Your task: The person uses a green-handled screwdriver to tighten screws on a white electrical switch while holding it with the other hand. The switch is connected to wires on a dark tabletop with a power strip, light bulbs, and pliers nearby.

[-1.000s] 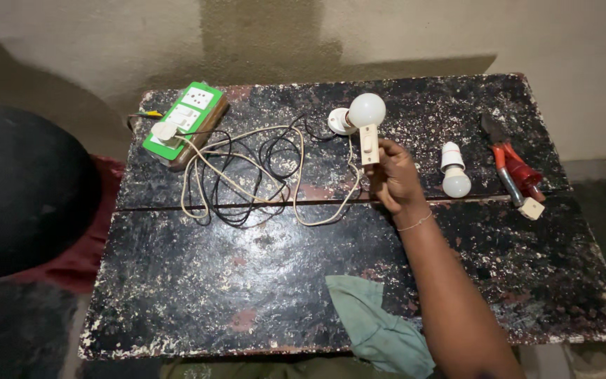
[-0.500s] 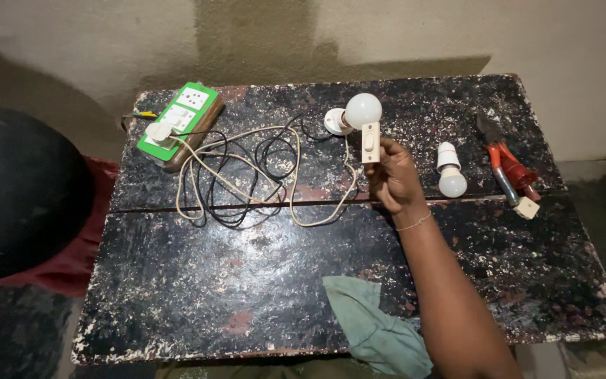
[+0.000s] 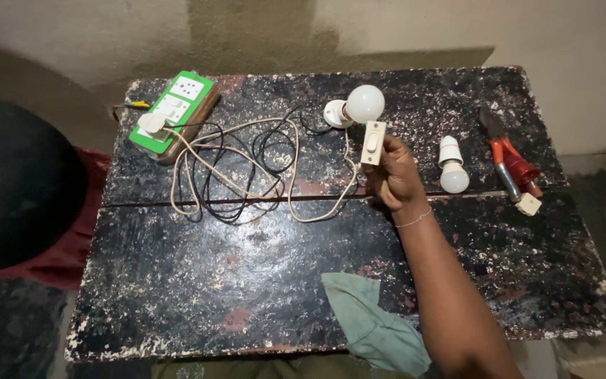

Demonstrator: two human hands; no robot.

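Black, paint-flecked wood makes up the table, which fills most of our view and carries everything else. We keep the work toward its far half, near the wall.

At the near edge a green cloth hangs partly over the rim, beside our forearm and apart from the wiring.

Cream and black cords lie in loose overlapping loops at the middle left, slack enough, we judge, to let the switch be lifted without dragging anything.

At the far left corner sits a green-faced socket board on a wooden base, with a white plug pushed into it; the cream cord runs from there.

Red-handled pliers lie at the far right, jaws pointing to the wall, a small white block just by the handle tips.

A round white bulb in its holder rests on its side, just above the switch; it does not look lit. A spare bulb lies between hand and pliers, touching neither.

Our right hand comes in from the near right edge, forearm straight, a thin bracelet at the wrist. Fingers are curled around the lower part of a cream switch, holding it upright with the rocker facing us, presumably so the thumb can reach it. The switch sits just below the bulb, cord trailing off its lower end.

Our left hand is out of view.
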